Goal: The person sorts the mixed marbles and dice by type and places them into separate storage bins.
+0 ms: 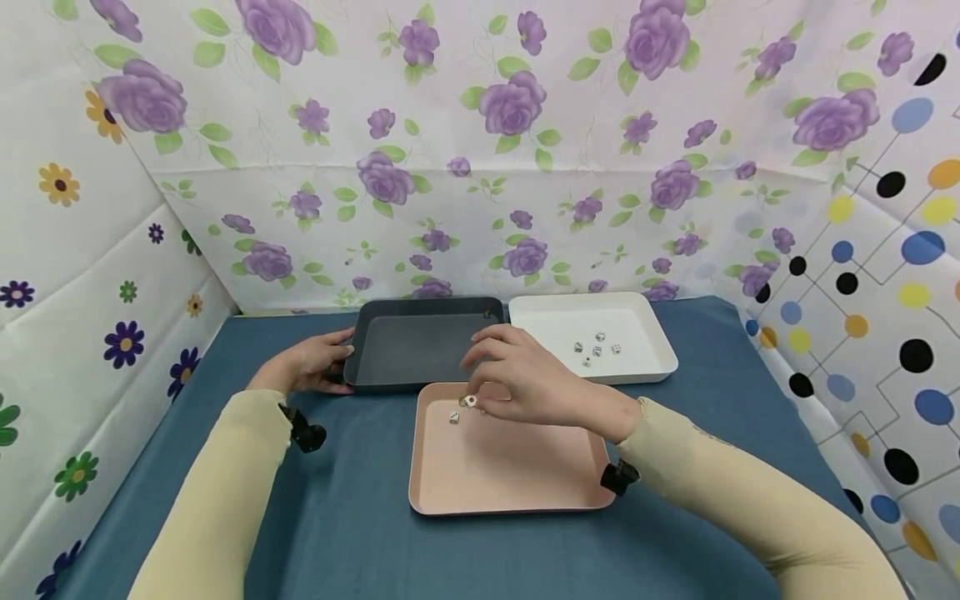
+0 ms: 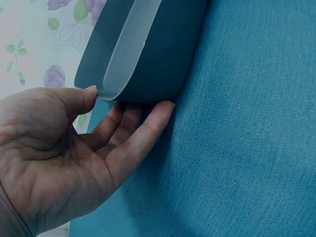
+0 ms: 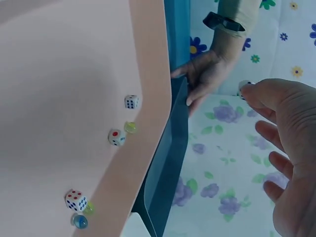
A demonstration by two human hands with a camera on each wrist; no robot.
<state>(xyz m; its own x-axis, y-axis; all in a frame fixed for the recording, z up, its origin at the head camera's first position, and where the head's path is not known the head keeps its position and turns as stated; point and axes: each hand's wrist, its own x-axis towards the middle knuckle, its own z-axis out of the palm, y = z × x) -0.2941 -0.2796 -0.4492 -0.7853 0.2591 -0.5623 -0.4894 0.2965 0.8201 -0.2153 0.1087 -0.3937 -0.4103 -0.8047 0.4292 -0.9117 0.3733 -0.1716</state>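
Observation:
At the left end of the dark grey tray (image 1: pixel 420 329), my left hand (image 1: pixel 315 363) holds the edge, thumb on the rim and fingers along the outer wall (image 2: pixel 153 64). My right hand (image 1: pixel 525 375) is over the far part of the pink tray (image 1: pixel 510 467). Between its thumb and index finger it pinches a white die (image 3: pixel 245 89). On the pink tray lie a die with black pips (image 3: pixel 131 101), one with a red pip (image 3: pixel 117 137) and another with red pips (image 3: pixel 76 200). Beside them are yellowish-green beads (image 3: pixel 130 127) and a blue bead (image 3: pixel 80 221).
A white tray (image 1: pixel 540 321) with several dice (image 1: pixel 597 351) stands right of the dark tray. Something small (image 1: pixel 487 314) lies in the dark tray's far right corner. Blue cloth (image 1: pixel 337 517) covers the table; patterned cloth walls (image 1: pixel 465 208) enclose its back and sides.

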